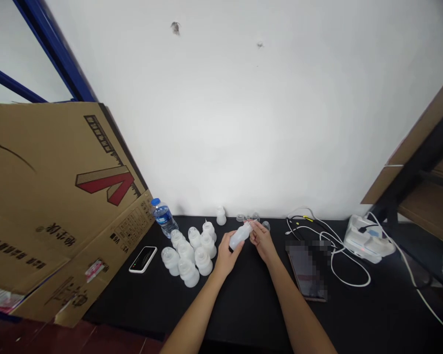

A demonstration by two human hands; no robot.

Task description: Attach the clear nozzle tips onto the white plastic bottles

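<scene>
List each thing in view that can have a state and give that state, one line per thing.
Left hand, gripping the bottle
Right hand, pinching the bottle's far end
Plastic bottle, held tilted above the table
White bottles, standing clustered
Water bottle, capped, tilted
Phone, lying flat
Cardboard, leaning

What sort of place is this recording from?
Probably a small packing or workshop room: a black worktable, flattened cardboard carton leaning by a bare white wall, and clustered white plastic bottles.
</scene>
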